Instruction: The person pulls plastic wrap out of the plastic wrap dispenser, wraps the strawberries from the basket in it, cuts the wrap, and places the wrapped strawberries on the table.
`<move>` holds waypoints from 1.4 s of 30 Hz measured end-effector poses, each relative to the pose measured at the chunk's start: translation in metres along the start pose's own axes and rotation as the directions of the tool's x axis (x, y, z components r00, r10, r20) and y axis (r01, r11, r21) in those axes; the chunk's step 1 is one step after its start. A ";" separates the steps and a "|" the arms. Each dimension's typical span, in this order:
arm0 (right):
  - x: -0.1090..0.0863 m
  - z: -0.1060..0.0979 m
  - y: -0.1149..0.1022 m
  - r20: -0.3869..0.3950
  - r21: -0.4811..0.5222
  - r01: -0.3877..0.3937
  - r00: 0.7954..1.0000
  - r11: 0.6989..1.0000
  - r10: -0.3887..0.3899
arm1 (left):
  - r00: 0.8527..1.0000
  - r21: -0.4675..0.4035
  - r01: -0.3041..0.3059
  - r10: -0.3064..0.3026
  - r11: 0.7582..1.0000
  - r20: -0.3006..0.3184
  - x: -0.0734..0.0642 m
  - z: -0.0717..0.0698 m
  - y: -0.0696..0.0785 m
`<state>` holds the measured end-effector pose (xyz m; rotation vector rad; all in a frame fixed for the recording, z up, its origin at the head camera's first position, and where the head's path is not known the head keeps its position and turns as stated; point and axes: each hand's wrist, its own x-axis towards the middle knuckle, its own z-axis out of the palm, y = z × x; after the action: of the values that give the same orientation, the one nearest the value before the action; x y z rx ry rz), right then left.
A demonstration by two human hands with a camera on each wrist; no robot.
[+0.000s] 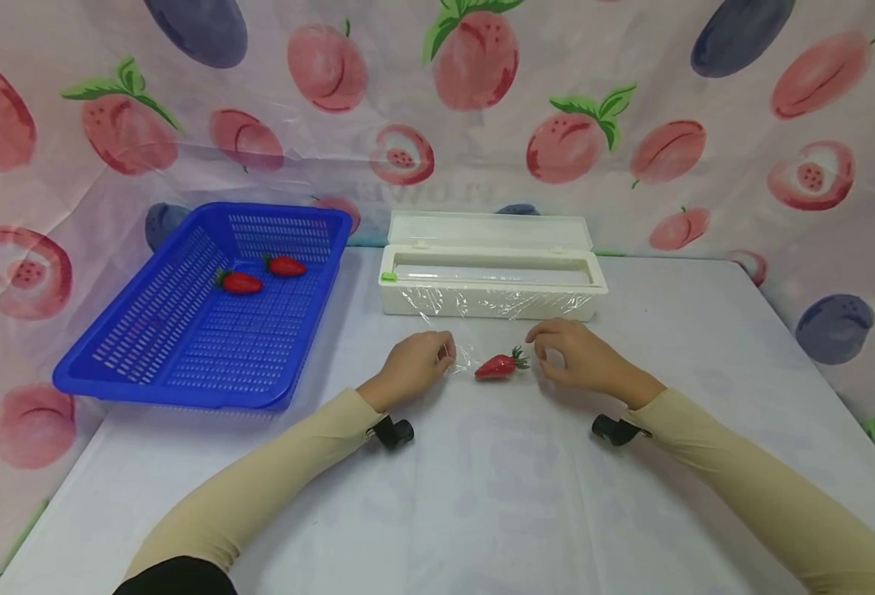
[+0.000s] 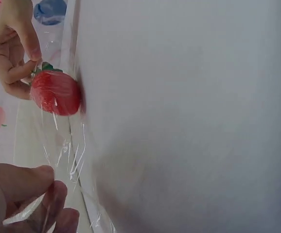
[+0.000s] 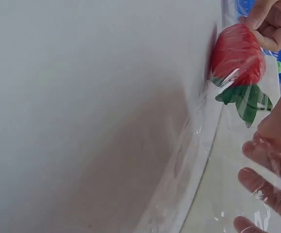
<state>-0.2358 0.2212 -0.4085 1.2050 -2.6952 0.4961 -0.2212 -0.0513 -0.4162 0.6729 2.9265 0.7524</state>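
A red strawberry point(image 1: 498, 367) with a green leafy top lies on the table between my hands, its leaves toward the right. Clear cling film point(image 2: 65, 150) is draped over it and wrinkles between the hands. My left hand point(image 1: 416, 364) pinches the film's left side between thumb and fingers. On the other side my right hand point(image 1: 578, 355) pinches the film near the leaves, its remaining fingers spread beneath the film in the right wrist view. The film runs back toward a white cling film dispenser box point(image 1: 492, 304) with its lid raised.
To the left stands a blue perforated basket point(image 1: 73, 378) holding two strawberries point(image 1: 240, 283). A small green piece point(image 1: 388, 277) sits at the dispenser's left front corner. White cloth point(image 1: 496, 512) covers the table, and a fruit-print curtain point(image 1: 482, 165) hangs behind it.
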 end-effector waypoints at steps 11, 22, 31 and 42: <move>0.008 0.008 0.007 0.076 -0.096 -0.079 0.993 0.992 0.087 | 0.991 0.226 -0.101 0.117 0.969 -0.061 0.017 0.000 -0.009; 0.009 0.011 0.008 0.063 -0.163 -0.113 0.990 0.980 0.124 | 0.989 0.313 -0.123 0.141 0.942 -0.034 0.024 -0.005 -0.015; 0.012 0.001 -0.001 -0.030 -0.168 -0.134 0.991 0.977 0.130 | 0.985 0.276 -0.068 0.109 0.959 -0.136 0.023 -0.017 -0.003; 0.034 0.010 -0.020 0.033 -0.226 -0.053 0.998 0.973 0.062 | 0.984 0.428 -0.169 0.180 0.888 0.015 0.031 0.004 0.032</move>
<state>-0.2435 0.1810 -0.4037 1.0885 -2.7360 0.1679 -0.2354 -0.0113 -0.4029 0.9730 3.1091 0.1099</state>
